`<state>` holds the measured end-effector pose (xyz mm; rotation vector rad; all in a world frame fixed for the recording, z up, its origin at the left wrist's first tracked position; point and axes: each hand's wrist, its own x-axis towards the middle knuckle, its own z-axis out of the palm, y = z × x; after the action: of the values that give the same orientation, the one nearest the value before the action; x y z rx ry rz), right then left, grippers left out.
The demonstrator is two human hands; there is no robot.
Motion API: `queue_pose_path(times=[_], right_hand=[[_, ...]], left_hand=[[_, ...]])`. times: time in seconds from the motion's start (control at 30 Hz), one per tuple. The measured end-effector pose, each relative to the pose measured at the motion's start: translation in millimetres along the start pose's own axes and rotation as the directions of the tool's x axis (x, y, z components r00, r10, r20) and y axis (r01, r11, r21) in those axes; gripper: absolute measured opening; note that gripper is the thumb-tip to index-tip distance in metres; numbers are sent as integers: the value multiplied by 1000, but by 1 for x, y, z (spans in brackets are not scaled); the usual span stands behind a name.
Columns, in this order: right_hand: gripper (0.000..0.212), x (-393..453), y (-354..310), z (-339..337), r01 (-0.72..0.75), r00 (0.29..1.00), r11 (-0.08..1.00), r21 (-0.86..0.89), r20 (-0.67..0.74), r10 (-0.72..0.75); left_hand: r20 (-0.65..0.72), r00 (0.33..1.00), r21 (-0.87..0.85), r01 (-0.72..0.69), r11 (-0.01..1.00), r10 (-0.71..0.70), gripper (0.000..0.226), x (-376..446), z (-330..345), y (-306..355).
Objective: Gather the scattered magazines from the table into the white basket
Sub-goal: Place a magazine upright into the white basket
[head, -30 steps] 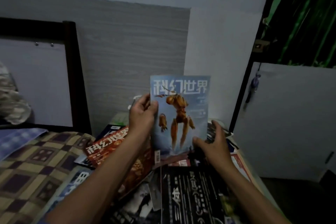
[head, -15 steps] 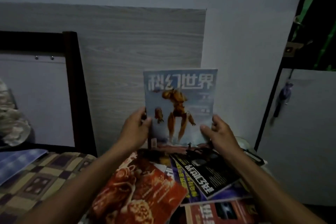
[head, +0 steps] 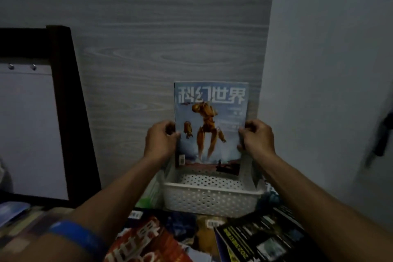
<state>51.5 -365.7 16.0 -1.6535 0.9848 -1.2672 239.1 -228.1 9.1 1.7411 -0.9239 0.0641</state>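
Note:
A light blue magazine with an orange robot on its cover stands upright, its lower edge inside the white perforated basket at the back of the table. My left hand grips its left edge and my right hand grips its right edge. Other magazines lie scattered in front of the basket: a red one at the lower left, a black one at the lower right, and a dark blue one between them.
A grey wood-grain panel stands right behind the basket against the wall. A dark bed frame and checked bedding lie to the left. A greenish object sits beside the basket's left wall.
The blue magazine has moved forward and down, so its lower edge now sits in the basket. My right hand shifted from the bottom corner to the right edge. The view tilted, revealing the basket.

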Motion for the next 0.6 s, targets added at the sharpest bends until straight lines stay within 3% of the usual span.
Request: queue_pose_path(times=[0.17,0.4,0.6], right_hand=[[18,-1,35,8,-52,999,999,9,-12,52],[15,9,32,11,-87,993,996,-2,-74,87],[23,7,28,11,-103,992,985,-137,-88,92]], left_hand=[[23,999,14,31,999,-31,13,-3,20,-26],[10,995,-13,97,995,-97,12,8,23,-26],[-17,994,71,111,991,-111,20,11,21,-21]])
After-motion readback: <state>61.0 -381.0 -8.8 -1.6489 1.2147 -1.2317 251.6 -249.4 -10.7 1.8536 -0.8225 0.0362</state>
